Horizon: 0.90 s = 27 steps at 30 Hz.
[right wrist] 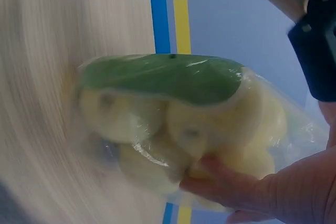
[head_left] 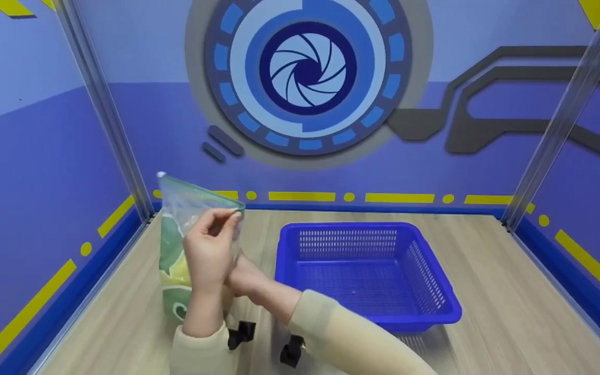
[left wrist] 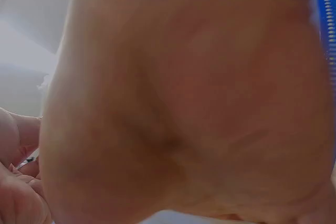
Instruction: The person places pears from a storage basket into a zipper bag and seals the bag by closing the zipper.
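A clear zip bag with green and white print stands upright at the left of the table. Inside it, in the right wrist view, are several round pale-yellow fruits, their exact kind unclear through the plastic. My left hand pinches the bag's green zip edge at its upper right corner between thumb and fingers. Lower down, my right hand reaches past the left wrist and grips the bag's side by the fruits, its fingers against the plastic. Skin fills most of the left wrist view, hiding the left fingertips.
A blue plastic basket with perforated sides stands right of the bag on the wooden table; nothing shows inside it. Black wrist mounts hang near both sleeves. Blue panels enclose the table at the back and sides.
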Motion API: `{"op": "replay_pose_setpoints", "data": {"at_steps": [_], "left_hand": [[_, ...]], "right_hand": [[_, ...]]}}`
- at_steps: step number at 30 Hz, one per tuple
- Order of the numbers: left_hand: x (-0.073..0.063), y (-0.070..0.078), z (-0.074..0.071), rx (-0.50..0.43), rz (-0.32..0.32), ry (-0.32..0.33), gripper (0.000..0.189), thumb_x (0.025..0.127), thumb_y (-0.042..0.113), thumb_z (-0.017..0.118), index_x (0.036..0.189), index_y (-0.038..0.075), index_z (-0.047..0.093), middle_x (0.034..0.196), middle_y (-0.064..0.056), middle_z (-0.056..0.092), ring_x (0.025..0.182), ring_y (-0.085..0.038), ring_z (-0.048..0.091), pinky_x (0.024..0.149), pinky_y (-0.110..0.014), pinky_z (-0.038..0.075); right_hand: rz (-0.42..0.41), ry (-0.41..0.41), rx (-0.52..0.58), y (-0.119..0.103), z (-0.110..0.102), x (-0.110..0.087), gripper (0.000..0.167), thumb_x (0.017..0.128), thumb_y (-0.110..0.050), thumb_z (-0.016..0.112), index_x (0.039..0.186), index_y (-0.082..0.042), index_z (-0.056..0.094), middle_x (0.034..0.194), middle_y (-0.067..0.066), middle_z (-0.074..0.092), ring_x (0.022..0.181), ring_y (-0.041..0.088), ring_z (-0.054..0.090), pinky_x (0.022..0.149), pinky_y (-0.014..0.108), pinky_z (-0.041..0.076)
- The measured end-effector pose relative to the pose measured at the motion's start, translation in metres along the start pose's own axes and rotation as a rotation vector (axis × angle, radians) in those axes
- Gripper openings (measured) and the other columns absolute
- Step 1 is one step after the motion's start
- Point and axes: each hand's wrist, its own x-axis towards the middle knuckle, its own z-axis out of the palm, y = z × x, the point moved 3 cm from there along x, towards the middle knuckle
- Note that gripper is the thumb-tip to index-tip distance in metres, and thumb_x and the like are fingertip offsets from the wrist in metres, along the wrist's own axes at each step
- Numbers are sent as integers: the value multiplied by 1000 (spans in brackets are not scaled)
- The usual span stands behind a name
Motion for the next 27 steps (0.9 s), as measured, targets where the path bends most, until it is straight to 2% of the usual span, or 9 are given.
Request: {"op": "replay_pose_setpoints", "data": {"at_steps": [3, 5, 9, 12, 14, 16, 19, 23, 27], "left_hand": [[5, -10, 5, 33, -34, -96, 12, 94, 7, 73, 104, 1, 78, 100, -18, 76, 83, 0, 69, 75, -15, 56], [9, -14, 2, 94, -44, -130, 16, 98, 13, 70, 110, 5, 78, 104, -14, 78, 82, -1, 68, 72, -13, 52], [18, -28, -19, 236, -83, -68, 22, 103, 18, 62, 117, 6, 75, 110, -13, 78, 96, -21, 72, 79, -24, 56], [23, -51, -37, 378, -242, -85, 30, 106, 17, 54, 128, -1, 64, 131, -21, 68, 126, -37, 62, 105, -45, 51], [24, -70, -44, 490, -390, -220, 40, 107, 19, 48, 141, -2, 52, 147, -27, 53, 139, -44, 49, 115, -57, 39], [23, -88, -46, 585, -493, -381, 49, 107, 22, 44, 151, 0, 40, 156, -31, 40, 144, -50, 39, 119, -61, 32], [22, -110, -43, 645, -537, -526, 58, 109, 27, 40, 160, 4, 26, 160, -33, 32, 145, -54, 35, 118, -65, 31], [21, -129, -39, 716, -553, -558, 61, 111, 35, 33, 164, 9, 17, 164, -28, 28, 146, -55, 33, 116, -70, 31], [21, -139, -34, 802, -626, -544, 63, 110, 42, 29, 166, 17, 13, 165, -24, 29, 146, -54, 36, 112, -75, 29]], "right_hand": [[112, 20, 2, 3, -10, 11, 8, 94, -11, 61, 89, -14, 56, 69, -5, 46, 62, 10, 45, 56, 29, 50], [182, 29, -12, 7, -19, 18, 7, 95, -16, 64, 95, -10, 60, 78, -2, 51, 72, 13, 51, 68, 37, 56], [253, 36, 23, 18, -36, 33, 46, 96, -11, 65, 140, -3, 55, 81, 3, 54, 65, 13, 52, 64, 31, 54], [277, 35, 109, 24, -45, 42, 60, 95, 2, 59, 152, -2, 41, 83, 5, 52, 57, 13, 48, 53, 26, 46], [290, 41, 156, 26, -49, 46, 55, 94, 7, 56, 147, 4, 41, 89, 8, 51, 60, 14, 48, 55, 27, 46], [304, 62, 189, 27, -52, 48, 56, 92, 10, 53, 146, 7, 37, 102, 12, 52, 69, 18, 51, 63, 33, 52], [316, 93, 235, 28, -54, 49, 73, 91, 12, 51, 157, 4, 21, 136, 23, 46, 100, 35, 60, 91, 49, 56], [325, 123, 281, 29, -54, 49, 83, 90, 13, 47, 162, 0, 10, 160, 29, 27, 141, 53, 39, 113, 62, 40], [339, 134, 226, 28, -52, 45, 81, 89, 11, 47, 161, 2, 11, 164, 31, 22, 150, 56, 21, 118, 66, 30]]}}
